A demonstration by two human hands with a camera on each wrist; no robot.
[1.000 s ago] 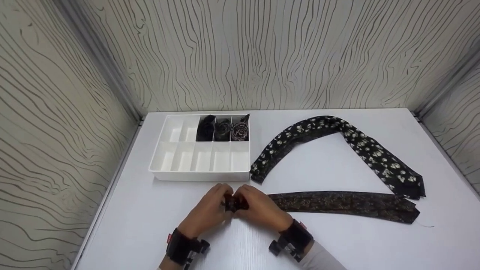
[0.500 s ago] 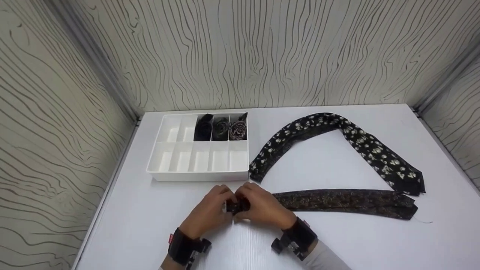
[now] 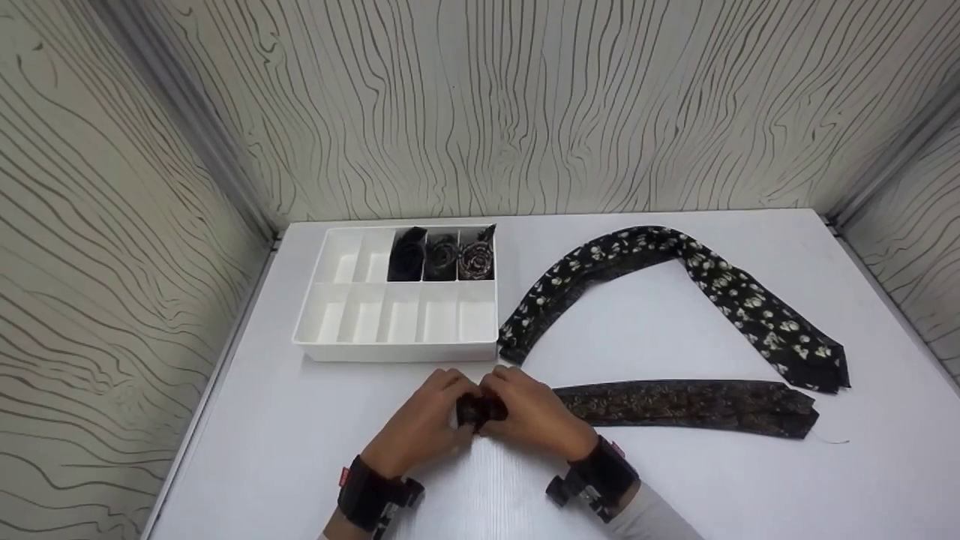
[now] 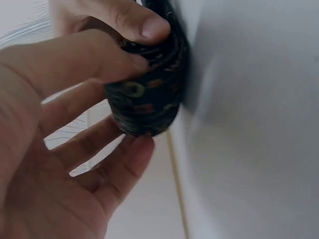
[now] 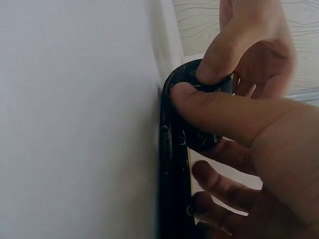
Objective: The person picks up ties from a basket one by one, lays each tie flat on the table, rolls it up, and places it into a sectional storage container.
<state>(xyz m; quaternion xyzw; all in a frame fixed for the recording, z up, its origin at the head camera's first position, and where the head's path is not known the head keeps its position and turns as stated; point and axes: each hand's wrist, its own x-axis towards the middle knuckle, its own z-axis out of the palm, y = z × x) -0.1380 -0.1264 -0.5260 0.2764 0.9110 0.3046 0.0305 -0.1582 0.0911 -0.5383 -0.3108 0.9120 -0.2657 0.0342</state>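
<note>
A dark patterned necktie (image 3: 682, 405) is partly rolled up, its flat tail running right along the table. Both hands hold its coil between them. My left hand (image 3: 421, 416) grips the coil from the left; in the left wrist view the thumb lies on the side of the roll (image 4: 144, 104) and fingertips touch its far edge. From the right, my right hand (image 3: 536, 416) pinches the same coil; in the right wrist view its thumb presses the spiral face of the roll (image 5: 199, 119), with the unrolled strip leading away below.
A white divided tray (image 3: 397, 351) stands behind the hands. Three rolled ties (image 3: 442, 257) sit in its back-right compartments. A black tie with a pale floral print (image 3: 750, 307) lies bent on the table (image 3: 637, 487) at right. Patterned panels (image 3: 525, 112) wall the back and sides.
The coil and both hands have shifted slightly right, while the tie's far end has drawn left as it is rolled. The camera view has also moved a little.
</note>
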